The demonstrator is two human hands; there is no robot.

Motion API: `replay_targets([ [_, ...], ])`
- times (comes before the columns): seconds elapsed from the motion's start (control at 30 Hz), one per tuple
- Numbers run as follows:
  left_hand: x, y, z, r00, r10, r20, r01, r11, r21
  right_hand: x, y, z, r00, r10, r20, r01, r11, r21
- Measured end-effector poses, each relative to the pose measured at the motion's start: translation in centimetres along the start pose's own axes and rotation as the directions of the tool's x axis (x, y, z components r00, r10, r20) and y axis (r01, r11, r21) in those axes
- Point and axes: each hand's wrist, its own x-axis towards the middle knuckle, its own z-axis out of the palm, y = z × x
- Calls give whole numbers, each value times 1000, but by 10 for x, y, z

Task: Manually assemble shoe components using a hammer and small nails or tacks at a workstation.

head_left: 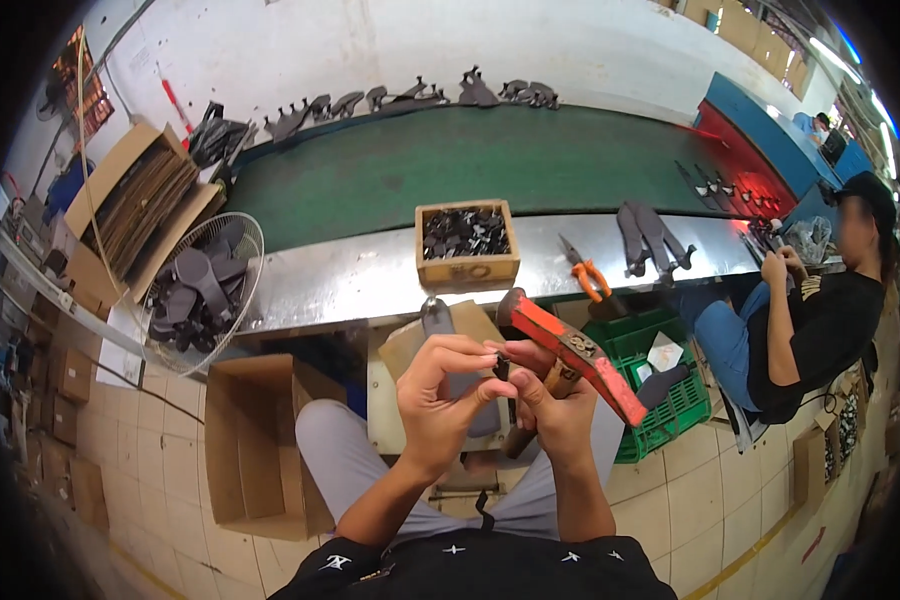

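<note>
At centre frame the left hand [438, 395] and right hand [553, 400] pinch a small dark part [503, 368] between pressed fingertips — it looks light, stiff and easily dropped — while the right also grips a red-headed hammer [572, 355], likely top-heavy.

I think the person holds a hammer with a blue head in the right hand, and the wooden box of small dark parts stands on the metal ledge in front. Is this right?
Not quite: in the head view the hammer in the right hand has a red head, not a blue one. The rest holds: the wooden box of small dark parts stands on the metal ledge in front.
</note>
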Motion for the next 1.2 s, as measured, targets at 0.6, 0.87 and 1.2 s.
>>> replay_targets([
  [0.6, 1, -138, -56, 970, -45, -240, 194, 741, 643, 51, 72, -32, 999, -45, -17, 37, 949, -314],
  [0.87, 5, -147, -68, 960, -278, 38, 221, 833, 507, 95, 78, -25, 969, 162, 185, -88, 931, -355],
  [1.2, -15, -158, -74, 967, -222, 121, 118, 820, 561, 98, 110, -31, 951, 204, 232, -93, 906, -414],
])
